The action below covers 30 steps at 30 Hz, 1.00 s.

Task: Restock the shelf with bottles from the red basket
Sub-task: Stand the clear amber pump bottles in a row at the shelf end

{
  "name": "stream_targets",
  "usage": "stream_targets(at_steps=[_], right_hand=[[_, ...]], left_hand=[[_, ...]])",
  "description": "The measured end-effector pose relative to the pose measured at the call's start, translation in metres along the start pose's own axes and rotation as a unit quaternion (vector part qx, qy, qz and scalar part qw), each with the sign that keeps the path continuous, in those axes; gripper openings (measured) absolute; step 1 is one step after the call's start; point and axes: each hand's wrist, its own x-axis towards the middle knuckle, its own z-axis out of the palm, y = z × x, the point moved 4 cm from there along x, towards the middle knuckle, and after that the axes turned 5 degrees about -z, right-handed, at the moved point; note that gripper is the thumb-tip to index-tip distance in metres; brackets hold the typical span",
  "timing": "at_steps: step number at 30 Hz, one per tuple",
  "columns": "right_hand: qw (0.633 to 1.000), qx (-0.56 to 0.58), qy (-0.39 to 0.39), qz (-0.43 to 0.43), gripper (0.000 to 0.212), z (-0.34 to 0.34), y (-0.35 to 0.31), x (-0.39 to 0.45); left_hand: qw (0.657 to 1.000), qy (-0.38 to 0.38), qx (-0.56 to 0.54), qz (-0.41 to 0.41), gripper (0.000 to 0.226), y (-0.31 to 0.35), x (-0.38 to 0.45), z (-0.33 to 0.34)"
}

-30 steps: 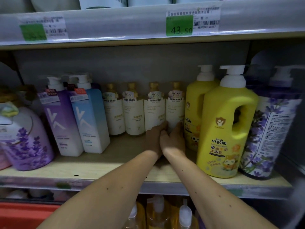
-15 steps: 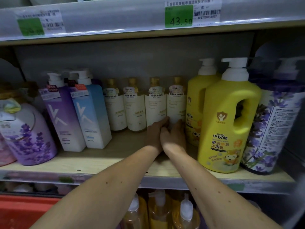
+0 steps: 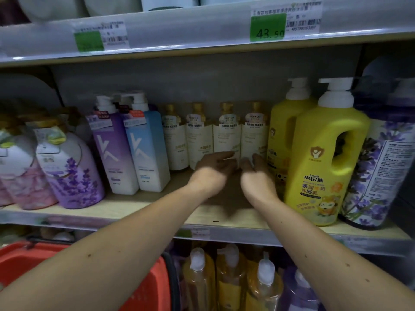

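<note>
Your left hand (image 3: pixel 213 169) and right hand (image 3: pixel 256 173) are both reached in over the wooden shelf (image 3: pixel 157 212), side by side with a narrow gap between them, just in front of the row of four small cream bottles (image 3: pixel 215 135) with gold caps. The fingers of each hand look loosely curled and hold nothing; they are blurred, so you cannot tell whether the fingertips touch the two right-hand bottles. The cream bottles stand upright at the back of the shelf, and their small label writing is too soft to read.

To their right stands a big yellow bottle (image 3: pixel 325 162) with a white pump, marked "Cooti" above Chinese characters and a cartoon animal; a second yellow bottle (image 3: pixel 283 126) stands behind it. Further right is a lavender-print bottle (image 3: pixel 377 171). To the left stand a blue bottle (image 3: pixel 146 151) and a purple bottle (image 3: pixel 112 151), each with a large white "K"-like mark.

On the shelf edge above, a green price tag (image 3: pixel 268 28) reads "43.50".

The red basket (image 3: pixel 18 261) sits at lower left, under your left forearm.
</note>
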Motion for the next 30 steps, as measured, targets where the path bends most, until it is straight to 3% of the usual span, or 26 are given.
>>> stream_targets(at_steps=[5, 9, 14, 19, 23, 30], right_hand=[[0.996, 0.023, -0.043, -0.072, 0.034, -0.007, -0.026, -0.035], [0.973, 0.142, -0.158, -0.094, 0.023, 0.007, -0.057, -0.081], [0.93, 0.179, -0.294, -0.127, 0.025, 0.047, -0.09, -0.146], [0.884, 0.191, -0.415, -0.101, 0.025, 0.117, -0.104, -0.207], [0.853, 0.136, -0.501, -0.055, 0.026, 0.191, -0.099, -0.248], [0.774, -0.08, -0.625, 0.066, 0.017, 0.3, -0.027, -0.306]], left_hand=[[0.999, 0.035, 0.008, 0.01, 0.033, -0.025, -0.033, -0.066], [0.999, 0.039, -0.003, 0.014, 0.026, -0.037, -0.1, -0.13], [0.995, 0.071, 0.067, -0.031, 0.035, -0.057, -0.203, -0.201], [0.98, 0.103, 0.134, -0.106, 0.039, -0.097, -0.29, -0.246], [0.945, 0.087, 0.261, -0.174, 0.033, -0.146, -0.33, -0.269], [0.852, -0.081, 0.421, -0.302, 0.049, -0.244, -0.338, -0.275]])
